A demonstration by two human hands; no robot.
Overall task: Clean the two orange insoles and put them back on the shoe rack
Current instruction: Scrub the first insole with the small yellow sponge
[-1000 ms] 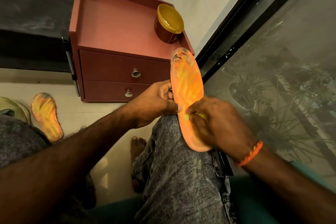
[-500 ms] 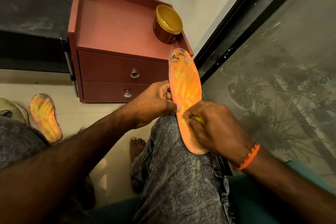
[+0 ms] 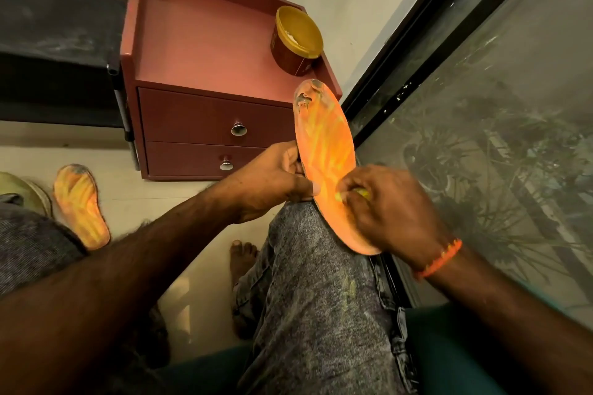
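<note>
Red cabinet (image 3: 205, 42) w/ two drawers stood by the wall, a yellow-lidded tub (image 3: 296, 40) on its top near the rear right corner. One orange insole (image 3: 327, 157) rested on the person's right knee; left hand (image 3: 272, 179) pinched its edge, thumb on top. Right hand (image 3: 390, 212) had fingers curled round smth small & yellow (image 3: 361, 193), pressed on the insole. 2nd insole (image 3: 80, 205) lay on the floor, far left.

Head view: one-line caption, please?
Left hand steadies orange foam insole on knee; right hand scrubs it.
</note>
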